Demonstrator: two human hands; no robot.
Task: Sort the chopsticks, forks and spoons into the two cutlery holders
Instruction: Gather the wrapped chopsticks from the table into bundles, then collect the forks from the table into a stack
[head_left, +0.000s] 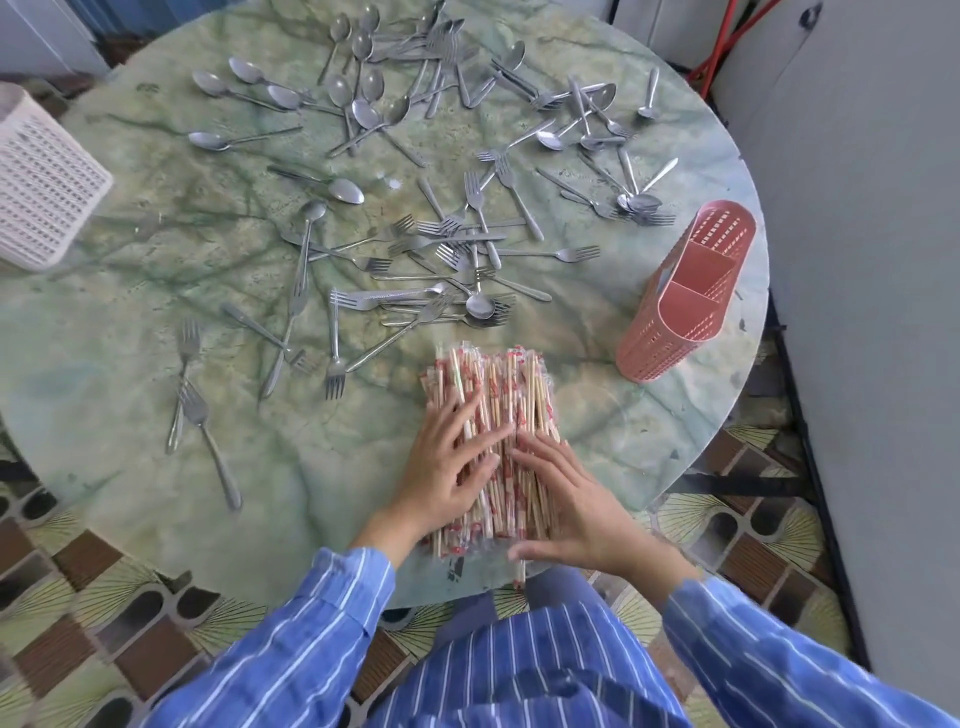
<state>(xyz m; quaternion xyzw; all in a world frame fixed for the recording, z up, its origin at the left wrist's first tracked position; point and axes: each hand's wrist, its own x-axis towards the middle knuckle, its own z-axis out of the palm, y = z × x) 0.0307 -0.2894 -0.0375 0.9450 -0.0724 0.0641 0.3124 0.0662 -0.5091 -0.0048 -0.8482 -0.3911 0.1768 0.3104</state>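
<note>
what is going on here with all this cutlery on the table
A person in a blue striped shirt lays the left hand and right hand flat on a pile of wrapped chopsticks at the near edge of the round table. Forks and spoons lie scattered loose beyond it. The pink holder on the right stands empty; the white holder on the left shows only its outside.
</note>
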